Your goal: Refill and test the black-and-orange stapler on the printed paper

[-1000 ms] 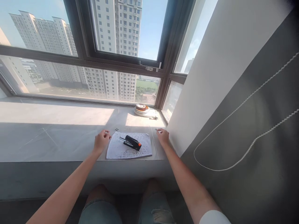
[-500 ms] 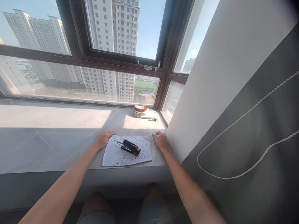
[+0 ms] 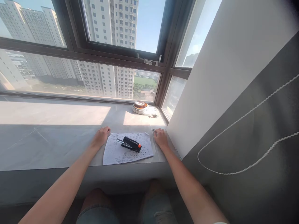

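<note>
A black stapler (image 3: 132, 144) with an orange end lies on the written sheets of paper (image 3: 114, 155), its metal magazine sticking out to the left. At the far edge of the paper is a small whitish piece (image 3: 146, 133), too small to name. My left hand (image 3: 102, 136) rests on the sill just left of the paper, fingers curled in, with nothing visible in them. My right hand (image 3: 160, 137) is on the sill to the right of the paper, closed around a small silvery strip (image 3: 154, 130) whose tip shows beyond the fingers.
Stacked plates (image 3: 140, 108) stand near the window corner, with a small dark tangle (image 3: 153, 116) beside them. A white wall (image 3: 198, 84) rises close to my right forearm. A beaded blind cord (image 3: 224, 173) hangs at the right. The sill's front edge (image 3: 58, 169) runs above my knees.
My left hand has drawn its stretched fingers in and shifted slightly left. My right hand stays right of the paper with the silvery strip. The camera view has tilted a little.
</note>
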